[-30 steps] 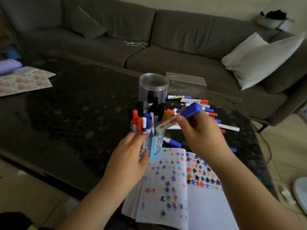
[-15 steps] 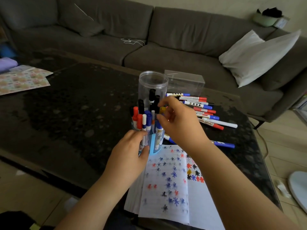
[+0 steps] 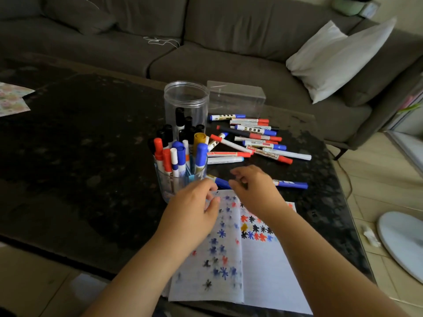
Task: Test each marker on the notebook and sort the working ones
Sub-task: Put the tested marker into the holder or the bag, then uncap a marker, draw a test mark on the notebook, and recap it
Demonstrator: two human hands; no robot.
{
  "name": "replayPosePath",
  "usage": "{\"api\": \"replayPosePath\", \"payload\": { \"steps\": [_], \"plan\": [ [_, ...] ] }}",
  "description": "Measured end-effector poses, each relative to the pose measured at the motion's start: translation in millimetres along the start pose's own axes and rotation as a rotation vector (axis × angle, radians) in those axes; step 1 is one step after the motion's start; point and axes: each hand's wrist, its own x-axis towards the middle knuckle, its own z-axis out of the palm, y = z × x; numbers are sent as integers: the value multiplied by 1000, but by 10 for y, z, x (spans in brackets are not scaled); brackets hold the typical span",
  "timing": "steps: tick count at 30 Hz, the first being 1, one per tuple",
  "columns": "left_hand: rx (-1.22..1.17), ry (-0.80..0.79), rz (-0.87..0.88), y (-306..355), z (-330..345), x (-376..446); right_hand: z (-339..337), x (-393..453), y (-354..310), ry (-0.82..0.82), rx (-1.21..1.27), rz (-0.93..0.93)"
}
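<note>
The open notebook (image 3: 263, 271), covered in coloured star scribbles, lies at the table's near edge. My left hand (image 3: 194, 211) rests at its top left corner beside the short clear cup (image 3: 170, 188), fingers loosely curled and holding nothing. That cup is packed with upright red, blue and black markers, including a blue-capped marker (image 3: 201, 154). My right hand (image 3: 251, 191) hovers over a blue marker (image 3: 290, 184) lying on the table, fingers loosely curled and empty. Loose markers (image 3: 251, 143) lie in a pile behind.
A tall clear jar (image 3: 186, 99) holding black markers stands behind the cup, with a clear box (image 3: 235, 97) to its right. Patterned paper (image 3: 11, 99) lies far left. A grey sofa with a white pillow (image 3: 336, 58) sits beyond the dark table (image 3: 80, 145).
My right hand dropped the blue-capped marker into the short cup, then moved down and right over the lying blue marker. My left hand let go of the cup and slid onto the notebook.
</note>
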Motion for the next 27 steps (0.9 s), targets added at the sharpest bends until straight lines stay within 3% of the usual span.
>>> {"api": "replayPosePath", "payload": {
  "steps": [7,10,14,20,24,27],
  "plan": [
    [-12,-11,-47,-68,192,72,337,308,35,-143,-140,-11],
    [-4,-25,-46,-108,210,60,375,361,30,-129,-105,0],
    [-13,-35,-65,-97,208,53,249,290,67,-41,77,15],
    [-48,-47,-49,61,194,89,-244,-122,134,158,612,136],
    [-195,-66,-82,300,232,165,-474,-537,152,125,878,171],
    [-370,-154,-137,529,313,218,-503,-823,227,40,940,223]
  ]
}}
